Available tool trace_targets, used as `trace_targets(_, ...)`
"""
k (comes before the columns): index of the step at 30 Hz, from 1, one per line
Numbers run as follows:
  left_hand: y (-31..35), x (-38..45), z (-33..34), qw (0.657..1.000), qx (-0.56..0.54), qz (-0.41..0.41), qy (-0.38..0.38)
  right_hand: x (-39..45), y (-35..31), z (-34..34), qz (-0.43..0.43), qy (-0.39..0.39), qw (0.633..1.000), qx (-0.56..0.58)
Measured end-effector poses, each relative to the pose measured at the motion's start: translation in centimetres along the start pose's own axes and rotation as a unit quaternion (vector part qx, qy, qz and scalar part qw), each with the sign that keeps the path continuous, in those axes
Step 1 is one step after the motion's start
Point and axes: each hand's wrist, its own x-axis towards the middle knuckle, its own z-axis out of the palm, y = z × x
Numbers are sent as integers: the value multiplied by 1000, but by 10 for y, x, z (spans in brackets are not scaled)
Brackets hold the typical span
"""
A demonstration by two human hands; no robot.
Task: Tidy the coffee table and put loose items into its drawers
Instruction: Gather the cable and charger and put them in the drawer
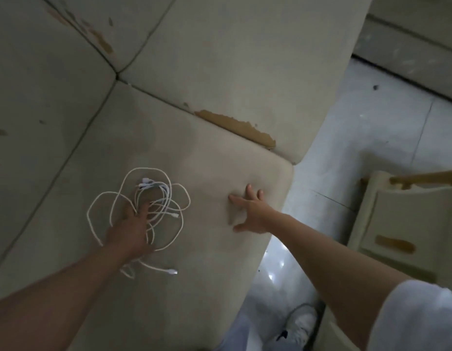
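A tangle of white cables [166, 188] lies in loose loops on the beige sofa seat cushion [209, 262]. My left hand [130, 231] rests on the tangle with its fingers curled down into the loops; the fingertips are hidden. One plug end [172, 272] trails out toward me. My right hand [252, 211] is to the right of the cables, fingers spread, flat on or just over the cushion near its edge, holding nothing. The cream coffee table's drawer front [409, 219] with a brown handle patch [394, 244] shows at the right.
The sofa's worn back cushions [245, 59] fill the top of the view, with a torn brown patch [235, 125] at the seam. White tiled floor [366, 148] separates sofa and table. My shoe [300, 325] stands on the floor below.
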Motion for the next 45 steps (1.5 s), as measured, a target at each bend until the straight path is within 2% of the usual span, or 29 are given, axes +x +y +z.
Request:
trace_targets(2, 7, -2, 0, 999, -11, 3, 42, -2, -3, -5, 3, -8, 1000, 17)
trace_targets(4, 13, -3, -9, 999, -7, 1, 51, -6, -5, -8, 2, 0, 1000, 25)
trace_targets(7, 23, -3, -21, 999, 41, 4, 15, -22, 3, -19, -22, 45, 998, 29)
trace_targets(9, 45, -5, -35, 999, 30, 31, 3, -41, 18, -27, -33, 65, 996, 51)
trace_targets(13, 146, -21, -92, 984, 41, 172, -22, -102, 43, -47, -33, 133, 979, 149)
trace_targets(16, 248, -58, -134, 940, 96, 323, -48, -159, 57, -62, -97, 233, 948, 196)
trace_targets(18, 319, -88, -158, 905, 112, 405, -64, -199, 79, -69, -116, 266, 936, 200)
trace_targets(21, 416, -139, -186, 864, 79, 488, -92, -255, 132, -78, -63, 297, 924, 232)
trace_targets(23, 474, -173, -192, 855, 19, 509, -97, -289, 168, -84, -19, 322, 885, 336)
trace_targets(25, 528, -206, -186, 851, -41, 516, -90, -318, 204, -86, 10, 363, 825, 433)
trace_targets(29, 612, -270, -151, 850, -117, 509, -74, -372, 273, -65, 82, 420, 748, 508)
trace_targets(31, 642, -296, -135, 846, -151, 505, -85, -390, 295, -54, 113, 478, 680, 544)
trace_targets(34, 675, -324, -114, 830, -41, 552, -60, -416, 313, -27, 134, 515, 550, 644)
trace_targets(36, 697, -334, -107, 819, 57, 571, -3, -432, 328, -2, 152, 501, 491, 696)
trace_targets(39, 726, -336, -95, 812, 141, 563, 56, -452, 348, 34, 193, 477, 440, 736)
trace_targets(40, 735, -336, -87, 805, 185, 559, 69, -456, 352, 47, 190, 467, 415, 757)
trace_targets(42, 748, -333, -72, 782, 266, 552, 118, -465, 352, 67, 167, 458, 391, 781)
trace_targets(44, 757, -331, -52, 742, 301, 581, 144, -473, 345, 89, 155, 447, 394, 788)
trace_targets(45, 759, -331, -41, 724, 297, 607, 138, -477, 338, 97, 147, 432, 408, 791)
